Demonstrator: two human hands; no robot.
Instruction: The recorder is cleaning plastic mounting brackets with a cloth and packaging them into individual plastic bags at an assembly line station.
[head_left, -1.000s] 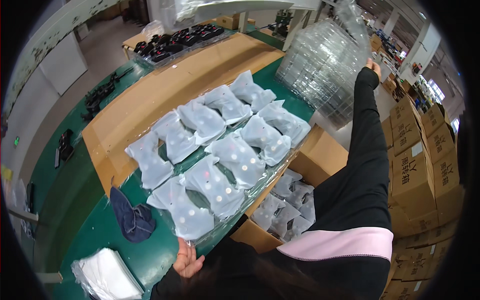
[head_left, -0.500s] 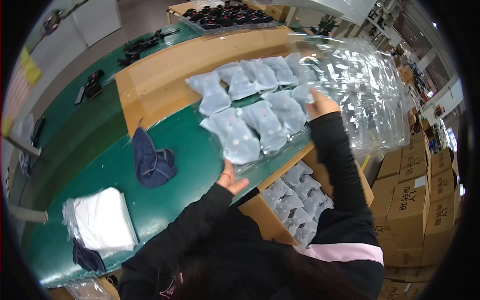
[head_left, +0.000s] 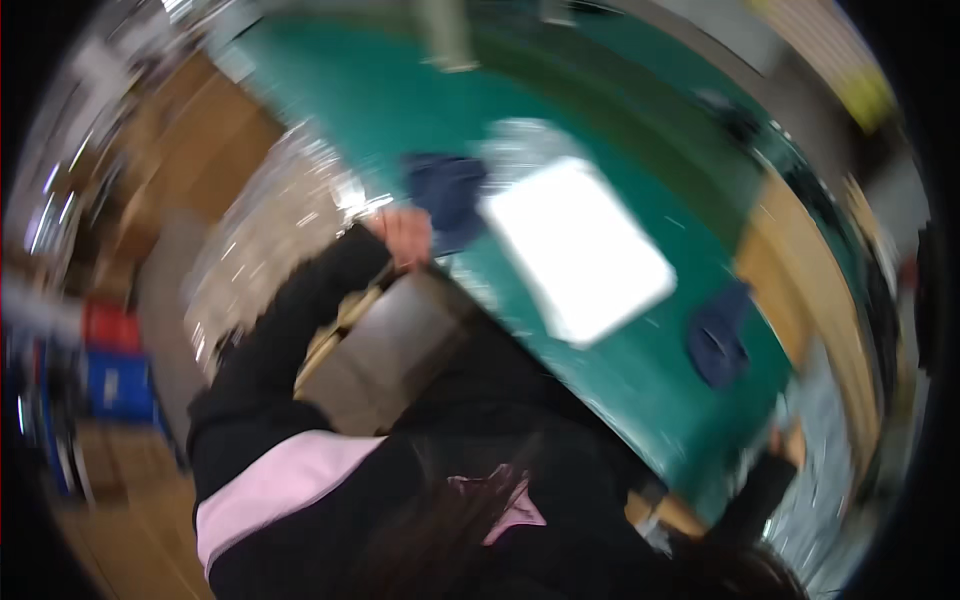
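Observation:
My left hand (head_left: pixel 403 236) is beside the table's left end, at the edge of a clear plastic sheet or bag (head_left: pixel 285 205). Motion smears its fingers, so whether they grip the plastic does not show. A dark blue cloth (head_left: pixel 445 195) lies right behind that hand, with a stack of white sheets (head_left: pixel 580 255) to its right. Far to the right, my right hand (head_left: pixel 788 443) is small and blurred, next to pale translucent plastic (head_left: pixel 825 440). What its fingers hold cannot be made out. Another dark blue cloth (head_left: pixel 718 335) lies beyond it on the green table (head_left: pixel 640 400).
A brown cardboard piece (head_left: pixel 785 270) lies along the table's right part. Below my left forearm is an open box (head_left: pixel 375 350). Large cartons (head_left: pixel 200 130) stand at the far left, with a blue bin (head_left: pixel 120 385) and a red one (head_left: pixel 110 325) lower down.
My view has swung left, away from the tray of bagged pieces. My left hand has gone from that tray's front edge to the clear plastic at the left. My right hand now shows far right.

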